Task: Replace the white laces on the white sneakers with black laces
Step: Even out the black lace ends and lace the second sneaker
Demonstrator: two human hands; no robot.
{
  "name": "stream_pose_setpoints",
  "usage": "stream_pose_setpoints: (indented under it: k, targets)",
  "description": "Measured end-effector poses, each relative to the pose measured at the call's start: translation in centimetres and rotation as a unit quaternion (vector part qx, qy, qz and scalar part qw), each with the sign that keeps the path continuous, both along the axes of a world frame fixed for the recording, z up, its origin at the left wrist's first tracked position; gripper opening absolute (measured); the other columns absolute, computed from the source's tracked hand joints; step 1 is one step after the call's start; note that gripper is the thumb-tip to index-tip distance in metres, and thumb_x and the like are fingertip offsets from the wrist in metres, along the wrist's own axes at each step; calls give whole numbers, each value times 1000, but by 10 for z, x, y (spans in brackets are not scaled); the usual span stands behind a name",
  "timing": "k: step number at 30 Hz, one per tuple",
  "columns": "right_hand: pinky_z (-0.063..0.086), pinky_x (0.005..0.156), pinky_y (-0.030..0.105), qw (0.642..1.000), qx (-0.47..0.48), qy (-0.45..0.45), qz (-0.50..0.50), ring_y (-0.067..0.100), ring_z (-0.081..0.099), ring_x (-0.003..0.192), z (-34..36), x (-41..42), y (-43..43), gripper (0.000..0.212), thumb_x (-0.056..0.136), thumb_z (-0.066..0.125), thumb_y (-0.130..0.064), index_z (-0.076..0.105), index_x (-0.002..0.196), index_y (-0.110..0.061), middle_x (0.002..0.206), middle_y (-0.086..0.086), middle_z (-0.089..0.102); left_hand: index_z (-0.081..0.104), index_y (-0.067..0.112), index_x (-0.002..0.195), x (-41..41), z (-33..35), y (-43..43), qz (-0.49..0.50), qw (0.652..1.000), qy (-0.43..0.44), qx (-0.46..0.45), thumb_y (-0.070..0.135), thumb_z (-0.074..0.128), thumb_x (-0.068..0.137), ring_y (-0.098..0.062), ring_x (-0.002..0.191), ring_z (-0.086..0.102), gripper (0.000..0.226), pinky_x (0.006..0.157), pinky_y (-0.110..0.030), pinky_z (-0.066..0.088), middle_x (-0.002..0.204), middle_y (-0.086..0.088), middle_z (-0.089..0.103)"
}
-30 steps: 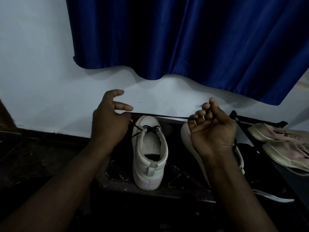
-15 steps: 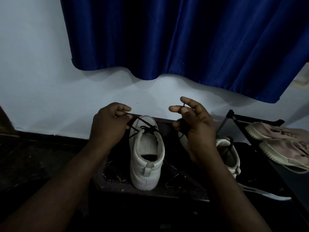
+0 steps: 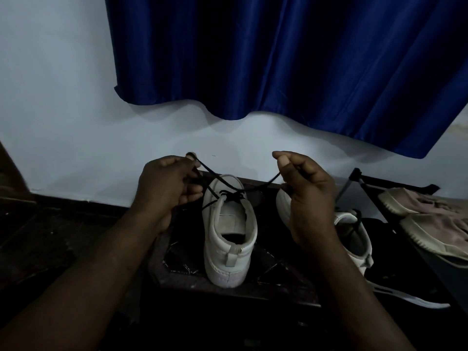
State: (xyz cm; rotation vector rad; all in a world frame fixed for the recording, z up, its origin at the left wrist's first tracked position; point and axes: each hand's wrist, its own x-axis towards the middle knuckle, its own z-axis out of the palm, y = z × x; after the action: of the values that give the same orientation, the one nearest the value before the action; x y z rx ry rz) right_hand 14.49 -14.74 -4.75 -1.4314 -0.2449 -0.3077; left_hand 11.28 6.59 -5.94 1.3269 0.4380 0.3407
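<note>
A white sneaker [image 3: 229, 239] stands heel toward me on a dark stool [image 3: 177, 277]. A black lace [image 3: 229, 195] crosses its upper eyelets and runs out to both sides. My left hand [image 3: 167, 188] pinches the left end of the lace, just left of the shoe's toe. My right hand [image 3: 307, 196] pinches the right end at about the same height. A second white sneaker [image 3: 354, 234] sits to the right, largely hidden behind my right hand and wrist.
A blue curtain [image 3: 291, 59] hangs over the pale wall behind. At the right, a pair of beige-pink shoes [image 3: 435, 224] rests on a dark rack [image 3: 364, 181]. A white strip [image 3: 410, 298], possibly a lace, lies on the dark surface below the second sneaker.
My hands have moved apart and the lace ends now run taut from the eyelets to each hand. A second ago my right hand was held palm-up farther right.
</note>
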Motion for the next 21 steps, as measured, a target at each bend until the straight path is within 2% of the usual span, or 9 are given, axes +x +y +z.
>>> stream_pose_setpoints:
  k: [2, 4, 6, 8, 11, 14, 18, 21]
  targets:
    - [50, 72, 17, 1000, 27, 0, -4, 2, 63, 79, -1, 2, -2, 13, 98, 67, -11, 78, 105, -10, 89, -11, 75, 73, 8, 93, -1, 2, 2, -1, 1000, 5, -5, 29, 65, 101, -21, 58, 63, 25, 63, -35, 63, 77, -6, 68]
    - [47, 65, 21, 999, 49, 1, 8, 9, 55, 70, -1, 3, -5, 15, 98, 66, -12, 77, 109, -8, 83, -5, 70, 75, 7, 91, -1, 0, 4, -26, 998, 23, 55, 39, 67, 98, -22, 58, 63, 34, 61, -33, 61, 75, -8, 69]
    - [46, 65, 26, 998, 53, -3, 31, 17, 58, 69, -1, 3, -5, 15, 99, 64, -13, 75, 108, -8, 84, 4, 71, 75, 7, 89, -2, -2, 3, -75, 989, 45, 116, 48, 67, 96, -21, 57, 62, 42, 55, -27, 56, 72, -9, 70]
    - [45, 66, 28, 998, 42, -1, 53, 20, 60, 69, -1, 2, -5, 14, 100, 62, -12, 75, 105, -8, 89, 9, 74, 75, 5, 90, -3, -2, -1, -114, 984, 52, 125, 48, 66, 97, -20, 56, 59, 45, 50, -22, 50, 70, -10, 68]
    - [47, 69, 30, 997, 6, 10, 76, 18, 63, 71, -2, -2, -3, 18, 103, 57, -13, 74, 105, -8, 93, 11, 76, 74, 3, 93, -3, -1, -2, -123, 986, 42, 108, 38, 66, 100, -18, 52, 55, 37, 48, -20, 48, 68, -12, 64]
    - [51, 67, 26, 995, -22, 22, 96, 19, 63, 70, -3, -5, -1, 19, 104, 56, -11, 74, 105, -5, 90, 11, 76, 73, 5, 99, -3, 0, 3, -124, 986, 40, 100, 13, 59, 102, -20, 54, 62, 16, 50, -23, 54, 75, -15, 71]
    - [53, 60, 23, 992, -20, 46, 117, 22, 66, 69, -2, -7, -1, 18, 105, 54, -8, 70, 106, 1, 88, 13, 77, 69, 11, 111, -3, 0, 8, -138, 987, 40, 71, -5, 52, 95, -24, 69, 71, 28, 58, -29, 60, 95, -13, 78]
    - [53, 62, 24, 988, -69, 47, 127, 25, 67, 72, -4, -8, -3, 13, 102, 60, -6, 73, 100, -3, 87, 15, 77, 67, 16, 119, -3, -1, 10, -195, 976, 40, 93, -7, 60, 91, -25, 81, 74, 36, 67, -29, 62, 103, -11, 77]
